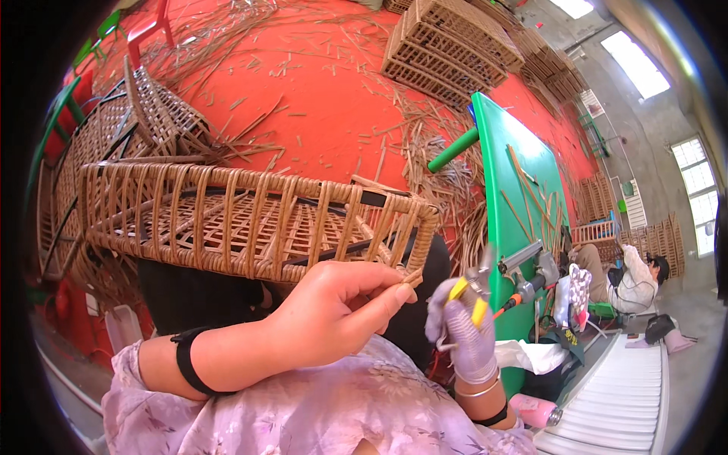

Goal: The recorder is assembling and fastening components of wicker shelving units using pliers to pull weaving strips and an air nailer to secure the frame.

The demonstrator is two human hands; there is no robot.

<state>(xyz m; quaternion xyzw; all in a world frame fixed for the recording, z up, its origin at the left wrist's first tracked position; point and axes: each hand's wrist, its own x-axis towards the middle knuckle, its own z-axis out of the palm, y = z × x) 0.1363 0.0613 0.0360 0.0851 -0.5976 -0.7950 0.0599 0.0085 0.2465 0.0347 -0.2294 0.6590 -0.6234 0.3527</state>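
Observation:
Across my lap lies a woven wicker frame [250, 220] with open slatted sides and dark straps inside. My bare left hand [334, 311] is closed at its near right corner, thumb and fingers pinching a short end of wicker strand [412, 279]. To the right of that corner, my right hand [472, 353], in a light purple glove, grips a pair of yellow-handled pliers [479, 309]. The metal jaws point up, are blurred, and are apart from the wicker.
A green table [516, 167] on the right holds cane strips and a grey power tool [531, 277]. Wicker scraps litter the red floor [318, 98]. Woven crates [451, 53] stand behind. Another person [635, 284] sits at far right. A pink bottle [534, 411] lies near my right forearm.

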